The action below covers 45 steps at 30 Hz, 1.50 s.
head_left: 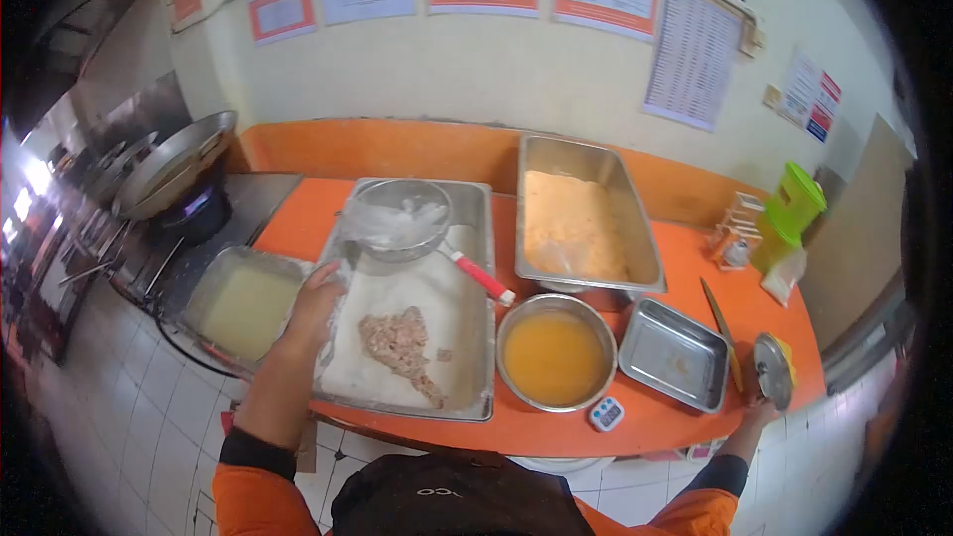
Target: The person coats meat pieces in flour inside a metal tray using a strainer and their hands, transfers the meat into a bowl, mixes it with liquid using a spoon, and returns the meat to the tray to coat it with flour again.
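My left hand [316, 300] is at the left rim of a large metal tray [483, 337] of white flour; its fingers are too small to make out clearly. A coated piece of meat [397, 342] lies on the flour. Across the tray's far end rests a sieve [402, 208] with a red and white handle, a crumpled plastic bag in it. At the far right my right hand [762, 411] is beside a round metal lid [771, 372] near the table's edge; its fingers are mostly hidden.
A bowl of orange liquid [554, 352], a timer [607, 414], a shallow metal tray [675, 352] and a knife [722, 323] stand right. Behind is a deep pan [645, 248] of orange powder. Left are a pale liquid tub [243, 303] and a wok [174, 169].
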### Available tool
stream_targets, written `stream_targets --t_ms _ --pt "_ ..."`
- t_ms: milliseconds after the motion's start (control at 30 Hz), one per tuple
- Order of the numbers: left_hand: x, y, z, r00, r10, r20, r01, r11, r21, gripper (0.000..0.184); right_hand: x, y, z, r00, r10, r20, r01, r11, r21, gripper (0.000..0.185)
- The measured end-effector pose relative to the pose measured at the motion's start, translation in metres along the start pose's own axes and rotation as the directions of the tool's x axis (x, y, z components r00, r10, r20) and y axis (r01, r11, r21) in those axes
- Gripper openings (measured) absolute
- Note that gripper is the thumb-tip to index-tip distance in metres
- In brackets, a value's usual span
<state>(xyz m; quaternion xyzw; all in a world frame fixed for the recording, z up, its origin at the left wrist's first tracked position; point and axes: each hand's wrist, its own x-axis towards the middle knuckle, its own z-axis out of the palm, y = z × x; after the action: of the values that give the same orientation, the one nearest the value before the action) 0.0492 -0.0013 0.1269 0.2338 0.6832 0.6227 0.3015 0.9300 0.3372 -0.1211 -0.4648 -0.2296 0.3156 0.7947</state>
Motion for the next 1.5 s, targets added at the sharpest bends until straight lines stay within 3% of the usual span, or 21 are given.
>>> stream_targets --t_ms 67,100,133,167,200,267,333,367,467,567,600,667,800,867,933,1000,1067,1233,1333,1433,1500 --pt "0.025 -0.007 -0.002 1.0 0.02 0.002 -0.019 0.957 0.289 0.053 -0.016 -0.002 0.01 0.978 -0.072 0.198 0.091 0.992 -0.087 0.038" --pt "0.041 -0.015 -0.005 0.985 0.165 -0.045 -0.121 0.859 0.497 0.053 -0.047 -0.02 0.028 0.947 0.091 0.307 -0.121 0.99 0.079 0.039" --pt "0.059 -0.024 -0.008 0.949 0.311 -0.054 -0.192 0.704 0.683 0.053 -0.102 -0.055 0.065 0.879 0.251 0.405 -0.351 0.916 0.195 0.041" --pt "0.076 -0.027 -0.011 0.893 0.45 -0.026 -0.23 0.503 0.833 0.054 -0.124 -0.053 0.074 0.918 0.184 0.352 -0.214 0.976 0.049 0.042" --pt "0.089 -0.027 -0.012 0.892 0.449 -0.061 -0.166 0.449 0.878 0.054 -0.138 -0.05 0.079 0.946 0.103 0.308 -0.073 0.992 -0.107 0.043" --pt "0.115 -0.021 -0.012 0.879 0.46 -0.126 -0.04 0.334 0.942 0.056 -0.159 -0.037 0.091 0.961 0.094 0.259 -0.056 0.987 -0.151 0.045" --pt "0.132 -0.016 -0.003 0.9 0.393 -0.187 0.046 0.34 0.939 0.049 -0.186 -0.026 0.101 0.932 0.264 0.247 -0.29 0.954 0.076 0.045" --pt "0.142 -0.014 0.0 0.909 0.357 -0.213 0.086 0.341 0.936 0.047 -0.205 -0.026 0.107 0.926 0.291 0.242 -0.306 0.952 0.028 0.044" --pt "0.191 -0.018 -0.005 0.979 0.199 0.045 -0.14 0.49 0.86 0.029 -0.297 -0.071 0.161 0.91 0.343 0.234 -0.333 0.939 -0.085 0.041" --pt "0.169 0.033 0.02 0.859 0.5 0.112 -0.405 0.529 0.746 0.02 -0.332 -0.074 0.183 0.895 0.171 0.412 -0.09 0.974 -0.209 0.039" --pt "0.169 0.045 0.024 0.824 0.549 0.143 -0.483 0.547 0.684 0.019 -0.36 -0.1 0.21 0.901 0.262 0.345 -0.195 0.956 -0.218 0.033" --pt "0.17 0.067 0.029 0.745 0.64 0.187 -0.621 0.564 0.544 0.019 -0.398 -0.123 0.247 0.868 0.268 0.418 -0.202 0.96 -0.195 0.024" --pt "0.149 0.101 0.037 0.815 0.557 0.16 -0.534 0.615 0.58 0.01 -0.475 -0.155 0.319 0.743 0.233 0.628 -0.055 0.956 -0.289 0.014" --pt "0.133 0.111 0.041 0.871 0.463 0.166 -0.481 0.731 0.484 0.01 -0.502 -0.148 0.347 0.551 0.236 0.8 -0.07 0.969 -0.238 0.015" --pt "0.103 0.123 0.047 0.927 0.334 0.17 -0.366 0.903 0.223 0.014 -0.539 -0.159 0.381 0.315 0.257 0.914 -0.003 0.963 -0.269 0.015" --pt "0.077 0.126 0.047 0.946 0.243 0.213 -0.243 0.97 -0.025 0.02 -0.582 -0.158 0.41 0.192 0.21 0.959 -0.04 0.978 -0.206 0.016" --pt "0.053 0.115 0.043 0.941 0.196 0.277 -0.132 0.963 -0.236 0.026 -0.615 -0.173 0.434 0.02 0.111 0.994 0.433 0.895 -0.108 0.021" --pt "-0.011 0.055 0.03 0.979 0.026 0.2 0.054 0.921 -0.387 0.031 -0.679 -0.15 0.457 -0.049 -0.094 0.994 0.778 0.621 0.097 0.026" --pt "-0.019 0.008 0.01 0.988 -0.113 0.104 0.149 0.874 -0.462 0.03 -0.69 -0.114 0.457 -0.233 0.131 0.964 0.801 0.587 0.114 0.021" --pt "-0.012 -0.047 -0.015 0.931 -0.334 0.149 0.353 0.715 -0.603 0.027 -0.693 -0.113 0.465 -0.375 0.306 0.875 0.819 0.551 0.158 0.019" --pt "-0.031 -0.059 -0.008 0.955 -0.284 0.091 0.283 0.765 -0.578 0.024 -0.699 -0.11 0.47 -0.419 0.326 0.847 0.803 0.569 0.178 0.018"
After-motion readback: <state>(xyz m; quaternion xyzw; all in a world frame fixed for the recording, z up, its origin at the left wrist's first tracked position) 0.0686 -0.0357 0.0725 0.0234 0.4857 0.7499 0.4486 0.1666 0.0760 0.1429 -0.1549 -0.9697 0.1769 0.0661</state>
